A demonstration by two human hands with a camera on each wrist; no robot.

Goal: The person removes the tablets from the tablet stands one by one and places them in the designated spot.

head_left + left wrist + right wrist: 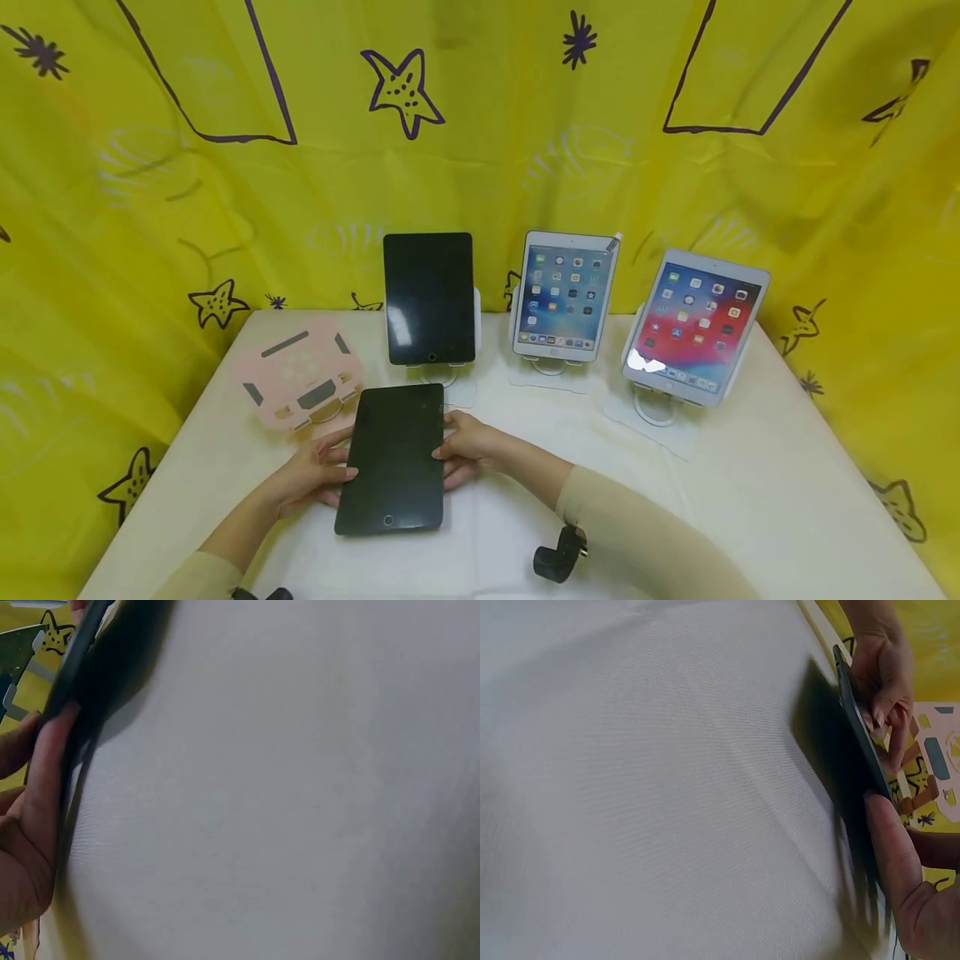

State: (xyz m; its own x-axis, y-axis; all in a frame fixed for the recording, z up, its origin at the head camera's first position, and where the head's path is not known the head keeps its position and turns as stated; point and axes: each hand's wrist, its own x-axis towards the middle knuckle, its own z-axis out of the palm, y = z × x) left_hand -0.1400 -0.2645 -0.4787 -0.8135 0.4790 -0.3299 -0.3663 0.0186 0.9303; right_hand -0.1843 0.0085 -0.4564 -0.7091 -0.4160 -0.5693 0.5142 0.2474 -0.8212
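Note:
Both hands hold a black tablet [393, 458] by its long edges, screen up and home button toward the person. At its left edge my left hand [309, 477] has the thumb on the front and the fingers behind. My right hand [467, 450] pinches the opposite edge the same way. Seen edge-on in the right wrist view, the tablet [864, 742] is raised off the white tabletop and casts a shadow. Just beyond the left hand stands a pink tablet stand [300, 371], tilted back and bearing no tablet.
Behind the held tablet, another black tablet [430, 296] leans on a white stand. To its right, a white tablet [564, 292] and a second white tablet [697, 325] show lit home screens on stands. A yellow patterned curtain [480, 167] closes off the back and sides.

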